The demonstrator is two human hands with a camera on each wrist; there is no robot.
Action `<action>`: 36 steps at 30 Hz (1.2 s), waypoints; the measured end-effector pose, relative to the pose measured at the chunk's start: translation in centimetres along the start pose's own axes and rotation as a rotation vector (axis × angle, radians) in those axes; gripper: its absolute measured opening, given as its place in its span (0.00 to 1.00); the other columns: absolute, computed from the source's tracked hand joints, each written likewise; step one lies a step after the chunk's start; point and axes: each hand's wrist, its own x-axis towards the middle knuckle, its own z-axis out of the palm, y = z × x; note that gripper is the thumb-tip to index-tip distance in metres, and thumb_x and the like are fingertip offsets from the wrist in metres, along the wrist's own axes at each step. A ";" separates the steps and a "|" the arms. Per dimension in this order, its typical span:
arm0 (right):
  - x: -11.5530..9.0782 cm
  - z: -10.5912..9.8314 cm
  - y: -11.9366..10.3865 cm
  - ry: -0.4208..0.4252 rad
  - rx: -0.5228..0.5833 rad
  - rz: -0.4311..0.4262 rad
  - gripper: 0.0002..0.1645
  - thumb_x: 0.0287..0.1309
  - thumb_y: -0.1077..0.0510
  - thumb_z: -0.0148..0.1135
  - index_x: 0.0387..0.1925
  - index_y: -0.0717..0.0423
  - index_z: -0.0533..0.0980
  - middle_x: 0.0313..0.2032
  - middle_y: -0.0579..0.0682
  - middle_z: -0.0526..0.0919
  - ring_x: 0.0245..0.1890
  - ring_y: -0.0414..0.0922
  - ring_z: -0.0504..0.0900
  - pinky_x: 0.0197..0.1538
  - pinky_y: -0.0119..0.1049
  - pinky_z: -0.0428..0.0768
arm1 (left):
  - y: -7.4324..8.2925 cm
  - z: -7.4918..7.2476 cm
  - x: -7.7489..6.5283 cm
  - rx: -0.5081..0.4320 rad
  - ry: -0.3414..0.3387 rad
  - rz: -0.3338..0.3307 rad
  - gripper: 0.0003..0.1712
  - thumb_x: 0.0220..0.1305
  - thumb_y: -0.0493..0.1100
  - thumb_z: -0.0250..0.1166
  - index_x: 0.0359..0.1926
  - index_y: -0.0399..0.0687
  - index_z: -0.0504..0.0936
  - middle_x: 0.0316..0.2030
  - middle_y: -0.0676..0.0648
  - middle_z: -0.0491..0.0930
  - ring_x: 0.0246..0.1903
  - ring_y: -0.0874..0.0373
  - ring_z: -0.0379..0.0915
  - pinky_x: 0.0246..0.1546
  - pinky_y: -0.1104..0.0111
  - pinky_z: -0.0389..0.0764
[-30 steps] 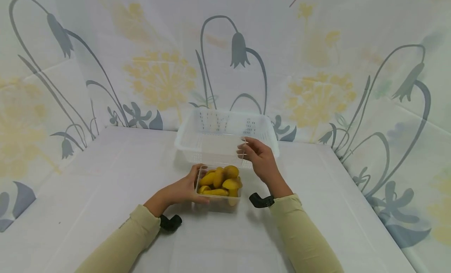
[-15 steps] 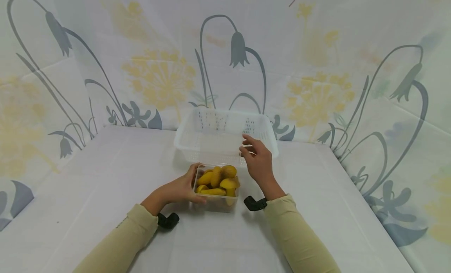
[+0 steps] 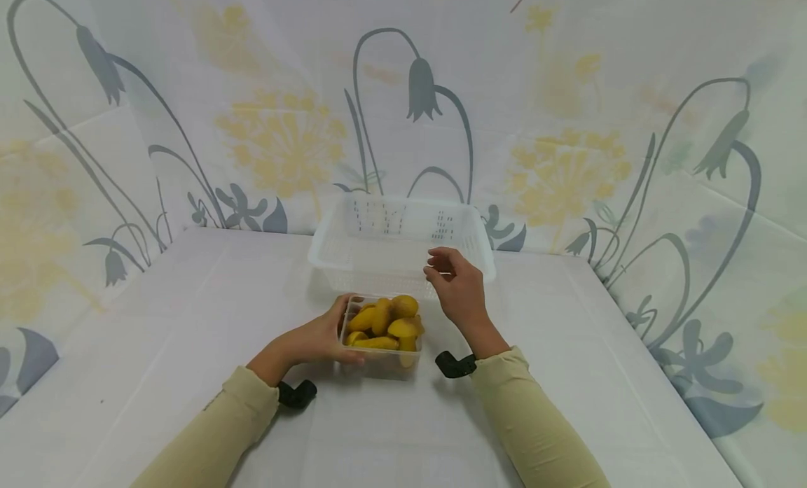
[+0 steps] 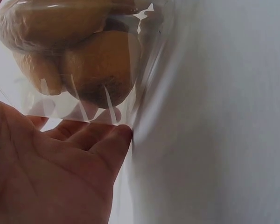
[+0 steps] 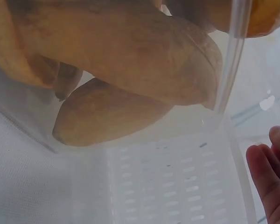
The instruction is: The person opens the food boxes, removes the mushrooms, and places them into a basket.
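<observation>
A clear plastic box [image 3: 378,365] full of yellow-brown mushrooms [image 3: 382,317] stands on the white table in the head view. My left hand [image 3: 318,337] grips the box by its left side, thumb at the front and fingers toward the back. In the left wrist view, the left fingers [image 4: 109,145] lie against the clear wall below the mushrooms [image 4: 100,65]. Behind the box, a faint clear lid seems to stand up in front of the basket. My right hand [image 3: 463,285] hovers near its right end, fingers bent loosely, with nothing visible between them.
A white perforated plastic basket [image 3: 485,253] stands just behind the box, near the flowered cloth backdrop [image 3: 555,89]. White cloth covers the table [image 3: 189,320]. A black wrist-camera mount [image 3: 455,365] juts out from the right wrist, another [image 3: 298,395] from the left.
My right hand pinched the clear lid's right edge one second ago; its fingers have since come off it. The left hand keeps its grip on the box. The view shifts slightly.
</observation>
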 end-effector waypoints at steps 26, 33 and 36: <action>0.0 -2.9 -3.4 -0.527 -0.089 -0.216 0.14 0.62 0.53 0.64 0.48 0.50 0.80 0.48 0.45 0.83 0.50 0.48 0.82 0.54 0.40 0.80 | -0.3 -0.5 -0.3 -0.016 0.007 -0.005 0.63 0.42 0.58 0.78 0.70 0.56 0.45 0.71 0.43 0.53 0.67 0.48 0.58 0.69 0.47 0.58; -0.4 -3.2 -4.1 -0.735 -0.100 -0.197 0.17 0.61 0.48 0.65 0.50 0.46 0.80 0.51 0.40 0.82 0.52 0.42 0.80 0.57 0.41 0.78 | -0.1 -0.5 -0.3 -0.002 0.013 -0.013 0.62 0.42 0.59 0.78 0.70 0.56 0.46 0.72 0.43 0.52 0.68 0.47 0.57 0.70 0.46 0.57; -0.5 -3.3 -4.4 -0.796 -0.095 -0.181 0.18 0.60 0.46 0.65 0.51 0.44 0.80 0.51 0.39 0.82 0.52 0.40 0.80 0.55 0.38 0.78 | 0.0 -0.4 -0.3 0.003 0.014 -0.019 0.62 0.43 0.59 0.78 0.70 0.56 0.46 0.72 0.43 0.51 0.68 0.47 0.57 0.70 0.46 0.56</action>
